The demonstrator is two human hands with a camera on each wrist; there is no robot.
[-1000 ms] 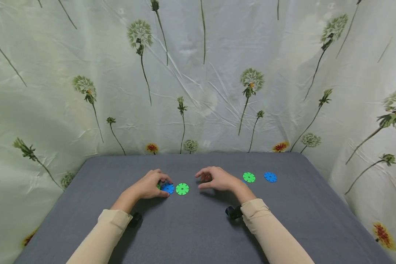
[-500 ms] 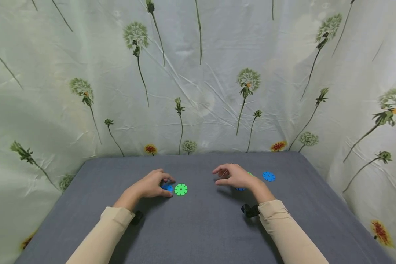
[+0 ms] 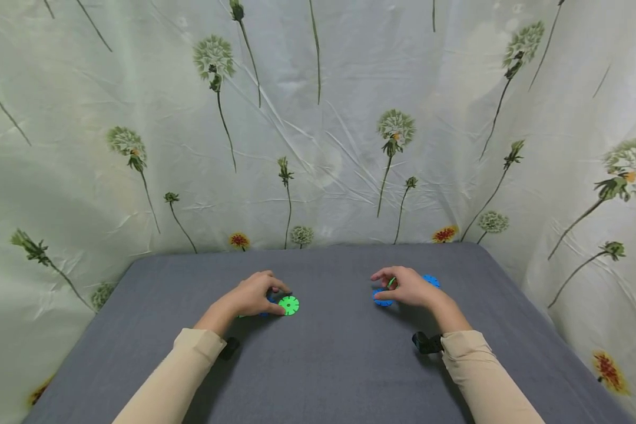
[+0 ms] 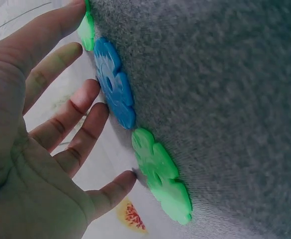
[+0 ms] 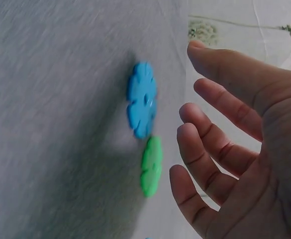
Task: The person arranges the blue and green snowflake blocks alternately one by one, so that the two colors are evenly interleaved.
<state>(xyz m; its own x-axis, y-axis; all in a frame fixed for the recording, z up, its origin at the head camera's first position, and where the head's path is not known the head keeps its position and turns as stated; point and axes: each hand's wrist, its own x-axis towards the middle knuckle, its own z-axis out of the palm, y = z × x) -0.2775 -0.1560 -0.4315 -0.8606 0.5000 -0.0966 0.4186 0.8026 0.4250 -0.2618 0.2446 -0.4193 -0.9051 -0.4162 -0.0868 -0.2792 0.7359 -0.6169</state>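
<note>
My left hand [image 3: 251, 296] is low over a row of flat notched plastic discs, its thumb tip at the near edge of a green disc [image 3: 290, 304]. Beneath the palm a blue disc [image 4: 114, 82] and another green disc [image 4: 161, 174] show in the left wrist view; in the head view the hand mostly hides them. Its fingers are loosely bent and grip nothing. My right hand [image 3: 412, 288] hovers above a blue disc [image 3: 383, 298], fingers apart and relaxed. A green disc [image 5: 151, 167] lies just beyond that blue one, largely covered by the hand in the head view.
Another blue disc [image 3: 431, 281] lies behind the right hand. Everything rests on a grey cloth-covered table [image 3: 318, 365]. A pale curtain [image 3: 328, 147] with dandelion prints hangs behind it. Each wrist carries a small black camera [image 3: 426, 343].
My right hand has moved right, from the middle of the table to over the blue disc. My left hand has shifted slightly right, its thumb now reaching the green disc.
</note>
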